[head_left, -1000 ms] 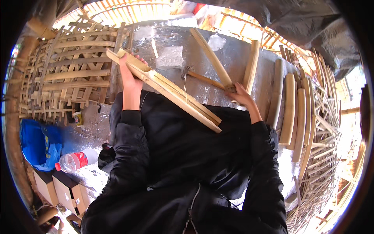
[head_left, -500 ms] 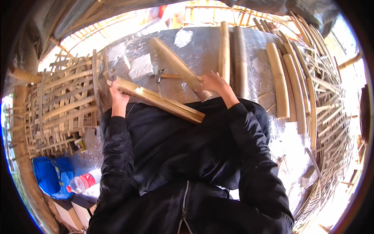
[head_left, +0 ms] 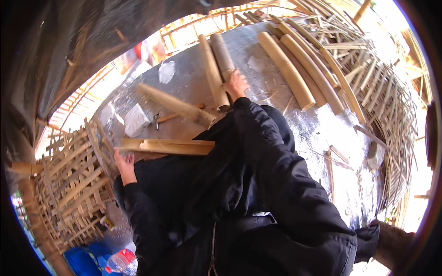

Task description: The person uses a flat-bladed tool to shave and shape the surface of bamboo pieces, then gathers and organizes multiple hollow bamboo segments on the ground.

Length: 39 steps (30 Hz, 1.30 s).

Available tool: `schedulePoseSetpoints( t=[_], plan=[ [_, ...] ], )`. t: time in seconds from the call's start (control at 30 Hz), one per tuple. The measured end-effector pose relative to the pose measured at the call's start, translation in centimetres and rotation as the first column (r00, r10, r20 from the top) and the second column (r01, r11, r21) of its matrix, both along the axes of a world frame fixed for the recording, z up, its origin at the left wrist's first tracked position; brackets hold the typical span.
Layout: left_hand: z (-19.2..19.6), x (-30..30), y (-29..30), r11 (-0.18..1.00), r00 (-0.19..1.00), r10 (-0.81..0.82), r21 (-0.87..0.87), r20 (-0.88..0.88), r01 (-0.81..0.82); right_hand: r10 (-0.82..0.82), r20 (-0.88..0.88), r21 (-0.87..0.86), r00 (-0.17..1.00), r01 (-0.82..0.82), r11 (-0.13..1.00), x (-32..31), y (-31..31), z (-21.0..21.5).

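My right hand (head_left: 236, 85) is closed over the near end of a greyish-brown bamboo tube (head_left: 222, 54). A yellower bamboo tube (head_left: 212, 71) lies close along its left side. Loosely spread, the fingers of my left hand (head_left: 125, 165) are at the left end of a split bamboo length (head_left: 177, 146), whose hollow inner face shows. The right end of that split piece meets my black-clothed leg. Beyond it another bamboo tube (head_left: 175, 105) lies slanted, and a hammer (head_left: 172, 117) lies partly behind this tube.
Several bamboo tubes (head_left: 287, 69) lie at the right beside a big heap of thin strips (head_left: 368, 87). A woven bamboo lattice (head_left: 69, 177) stands at the left. A pale block (head_left: 136, 120) lies near the hammer. At lower left are a plastic bottle (head_left: 119, 261) and a blue bag (head_left: 85, 260).
My right hand has left the slanted bamboo tube and moved to the greyish-brown one. My left hand has loosened from the split bamboo, which now lies more level. The view has turned.
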<state>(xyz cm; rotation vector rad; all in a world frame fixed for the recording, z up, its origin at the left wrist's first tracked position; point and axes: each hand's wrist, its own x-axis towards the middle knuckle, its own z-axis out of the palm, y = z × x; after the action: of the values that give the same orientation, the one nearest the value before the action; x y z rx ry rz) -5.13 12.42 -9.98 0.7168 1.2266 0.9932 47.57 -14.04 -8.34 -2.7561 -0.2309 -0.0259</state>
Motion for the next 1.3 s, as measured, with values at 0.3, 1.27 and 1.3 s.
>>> schedulePoseSetpoints(
  t=[0.3, 1.27, 1.3],
  plan=[
    [1.7, 1.3, 1.1, 0.981, 0.999, 0.041, -0.186, -0.027, -0.045, 0.18, -0.125, 0.157, 0.976, -0.159, 0.975, 5.5, -5.4, 9.2],
    [3.3, 1.6, 0.1, 0.997, 0.999, 0.046, -0.058, -0.004, -0.046, 0.394, -0.23, 0.31, 0.89, -0.317, 0.897, 5.6, 5.1, -2.3],
    [3.1, 1.5, 0.5, 0.995, 0.999, 0.054, -0.087, -0.005, -0.054, 0.361, -0.171, 0.308, 0.917, -0.298, 0.903, 5.3, 5.2, -2.3]
  ],
)
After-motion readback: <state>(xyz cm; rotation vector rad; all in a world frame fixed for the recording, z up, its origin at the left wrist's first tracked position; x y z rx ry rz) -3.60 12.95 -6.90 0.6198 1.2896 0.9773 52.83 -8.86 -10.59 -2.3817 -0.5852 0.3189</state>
